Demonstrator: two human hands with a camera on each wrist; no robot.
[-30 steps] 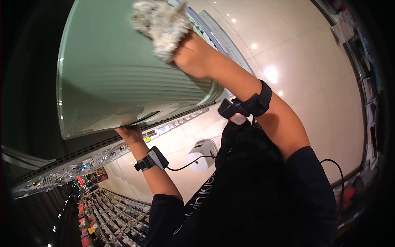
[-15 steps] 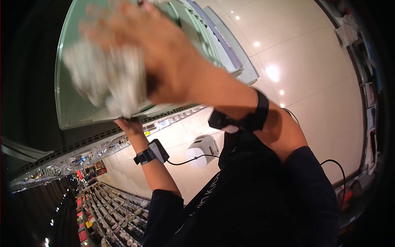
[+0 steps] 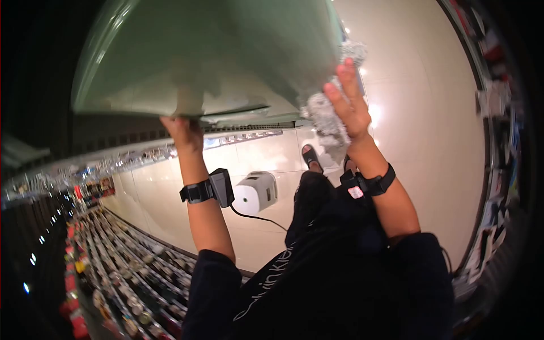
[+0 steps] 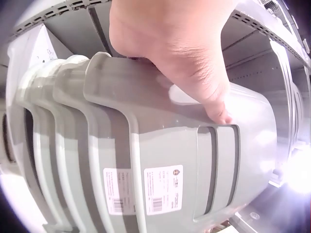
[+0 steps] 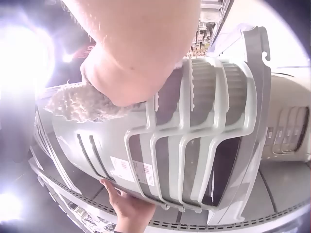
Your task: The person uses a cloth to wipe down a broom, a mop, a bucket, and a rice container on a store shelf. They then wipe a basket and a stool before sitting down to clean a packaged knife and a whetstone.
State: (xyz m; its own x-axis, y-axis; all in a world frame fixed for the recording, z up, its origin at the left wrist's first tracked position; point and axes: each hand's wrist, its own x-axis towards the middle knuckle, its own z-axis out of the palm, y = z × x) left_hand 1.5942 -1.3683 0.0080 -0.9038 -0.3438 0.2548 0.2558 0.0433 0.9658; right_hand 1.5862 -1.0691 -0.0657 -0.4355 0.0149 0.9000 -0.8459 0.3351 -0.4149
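A large pale green moulded plastic piece (image 3: 226,62) fills the top of the head view. In the left wrist view, it is the front one of a nested stack (image 4: 73,111), with slots and barcode labels (image 4: 163,189). My left hand (image 3: 186,135) grips its near edge; the thumb (image 4: 216,104) presses the outer face beside the slots, and the other fingers are hidden. My right hand (image 3: 354,110) lies with fingers straight on a fluffy grey-white cloth (image 3: 326,116), pressing it against the stack's right side. In the right wrist view, the cloth bunches out past that hand.
A perforated shelf edge (image 5: 194,224) runs below the stack, with a beige slotted plastic item (image 5: 286,121) beside it. On the tiled floor stands a white box-shaped device (image 3: 256,191). Racks of goods (image 3: 136,277) line the lower left, and more shelving (image 3: 498,130) the right.
My right hand has swept the cloth from the top face, across to the left, then over to the right side. My left hand keeps its hold on the edge while the view shifts.
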